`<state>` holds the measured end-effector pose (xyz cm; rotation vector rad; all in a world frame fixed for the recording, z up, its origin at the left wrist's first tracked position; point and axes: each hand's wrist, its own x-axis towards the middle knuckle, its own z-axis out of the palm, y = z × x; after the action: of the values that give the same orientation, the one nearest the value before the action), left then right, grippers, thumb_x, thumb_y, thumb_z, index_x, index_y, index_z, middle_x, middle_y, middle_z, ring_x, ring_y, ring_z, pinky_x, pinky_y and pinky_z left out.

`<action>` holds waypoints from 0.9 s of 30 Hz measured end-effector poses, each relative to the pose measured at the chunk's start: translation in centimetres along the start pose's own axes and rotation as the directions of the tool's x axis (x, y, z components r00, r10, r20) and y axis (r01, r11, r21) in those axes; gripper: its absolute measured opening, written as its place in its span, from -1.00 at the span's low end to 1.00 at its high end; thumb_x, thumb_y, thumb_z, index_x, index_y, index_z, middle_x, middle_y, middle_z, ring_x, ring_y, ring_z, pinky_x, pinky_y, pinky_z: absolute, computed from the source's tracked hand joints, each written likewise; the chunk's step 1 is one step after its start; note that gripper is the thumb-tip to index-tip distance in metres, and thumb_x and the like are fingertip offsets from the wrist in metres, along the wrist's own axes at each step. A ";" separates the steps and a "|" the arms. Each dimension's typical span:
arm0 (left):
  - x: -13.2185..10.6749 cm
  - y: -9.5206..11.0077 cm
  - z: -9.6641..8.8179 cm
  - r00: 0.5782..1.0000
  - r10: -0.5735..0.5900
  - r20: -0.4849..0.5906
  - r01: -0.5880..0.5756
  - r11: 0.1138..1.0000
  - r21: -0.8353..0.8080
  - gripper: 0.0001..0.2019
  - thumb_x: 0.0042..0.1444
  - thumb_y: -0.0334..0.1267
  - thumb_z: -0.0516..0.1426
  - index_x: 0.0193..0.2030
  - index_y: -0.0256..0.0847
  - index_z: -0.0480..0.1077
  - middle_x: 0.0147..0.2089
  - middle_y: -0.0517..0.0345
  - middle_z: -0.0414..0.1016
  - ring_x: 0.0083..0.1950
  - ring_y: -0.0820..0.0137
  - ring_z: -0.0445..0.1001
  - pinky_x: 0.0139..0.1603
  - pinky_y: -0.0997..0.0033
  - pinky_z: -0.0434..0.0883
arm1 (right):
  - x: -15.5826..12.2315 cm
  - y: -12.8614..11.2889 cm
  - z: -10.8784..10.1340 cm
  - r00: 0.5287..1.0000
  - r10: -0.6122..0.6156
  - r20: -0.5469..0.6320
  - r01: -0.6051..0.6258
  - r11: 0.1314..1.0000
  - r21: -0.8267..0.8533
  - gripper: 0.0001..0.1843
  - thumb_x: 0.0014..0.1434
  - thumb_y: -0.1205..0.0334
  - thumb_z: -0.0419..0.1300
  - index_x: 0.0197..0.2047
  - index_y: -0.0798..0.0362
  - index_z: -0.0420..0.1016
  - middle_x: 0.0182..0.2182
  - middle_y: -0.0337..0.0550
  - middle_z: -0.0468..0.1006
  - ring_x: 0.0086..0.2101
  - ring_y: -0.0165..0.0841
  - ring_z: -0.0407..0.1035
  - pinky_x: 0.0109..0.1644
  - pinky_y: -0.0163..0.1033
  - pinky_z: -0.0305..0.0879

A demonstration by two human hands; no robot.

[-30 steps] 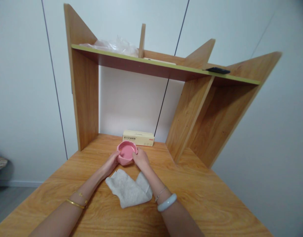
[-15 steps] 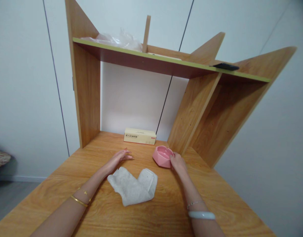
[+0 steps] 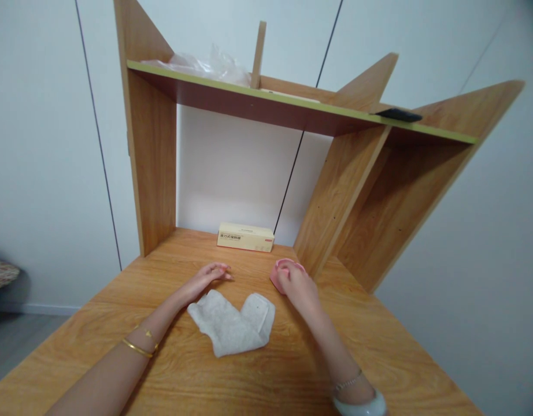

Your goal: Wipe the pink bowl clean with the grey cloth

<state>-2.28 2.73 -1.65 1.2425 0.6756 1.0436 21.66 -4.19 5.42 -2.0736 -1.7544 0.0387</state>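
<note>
A pink faceted ashtray stands on the desk in front of the upright divider. My right hand reaches over it from the right, fingers bent around its rim and hiding most of it. Whether the fingertips press inside the bowl is hidden. My left hand rests at the left with its fingers apart and nothing in them. Just in front of that hand lies a crumpled light grey cloth, spread in a rough V shape on the wood.
Behind the hands a long cream box stands against the back. The wooden desk carries a shelf overhead, with a clear plastic bag and a flat black object on it. Upright panels bound both sides.
My right hand has shifted left, from the ashtray's right edge to over its top, covering more of it. The left hand and the cloth stay nearly in place.
</note>
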 end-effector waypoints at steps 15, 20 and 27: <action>-2.3 4.1 0.5 0.956 -0.191 0.224 0.093 0.917 0.388 -0.75 -0.20 -0.26 0.25 -0.28 -0.13 0.48 -0.21 0.09 0.50 -0.13 0.29 0.41 -0.14 0.41 0.30 | -1.7 1.8 3.0 0.958 -0.103 0.269 0.027 0.962 0.271 -0.84 -0.08 0.17 0.13 -0.53 0.10 0.37 -0.64 -0.31 0.35 -0.58 -0.48 0.19 -0.53 -0.40 -0.08; -2.5 4.0 0.5 0.902 -0.314 0.297 0.155 0.877 0.455 -0.69 -0.32 -0.33 0.28 -0.31 -0.14 0.48 -0.38 0.16 0.47 -0.34 0.31 0.40 -0.37 0.46 0.30 | -2.4 3.7 0.8 0.997 -0.035 0.064 0.014 0.953 0.304 -0.81 -0.08 0.13 0.05 -0.58 0.07 0.32 -0.67 -0.30 0.28 -0.59 -0.44 0.16 -0.52 -0.36 -0.04; -1.8 5.2 1.6 0.965 0.056 0.256 -0.188 0.828 0.528 -0.86 -0.26 -0.38 0.17 -0.46 -0.18 0.48 -0.42 0.16 0.42 -0.32 0.32 0.35 -0.25 0.40 0.27 | -4.7 8.2 -0.9 0.980 0.078 -0.184 -0.026 0.962 0.272 -0.68 -0.06 -0.07 0.00 -0.57 0.01 0.28 -0.67 -0.27 0.23 -0.56 -0.37 0.16 -0.47 -0.30 0.04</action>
<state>-2.96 0.31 3.51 1.9023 0.7470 0.8076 28.67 -9.84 2.35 -1.8604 -1.4889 0.0828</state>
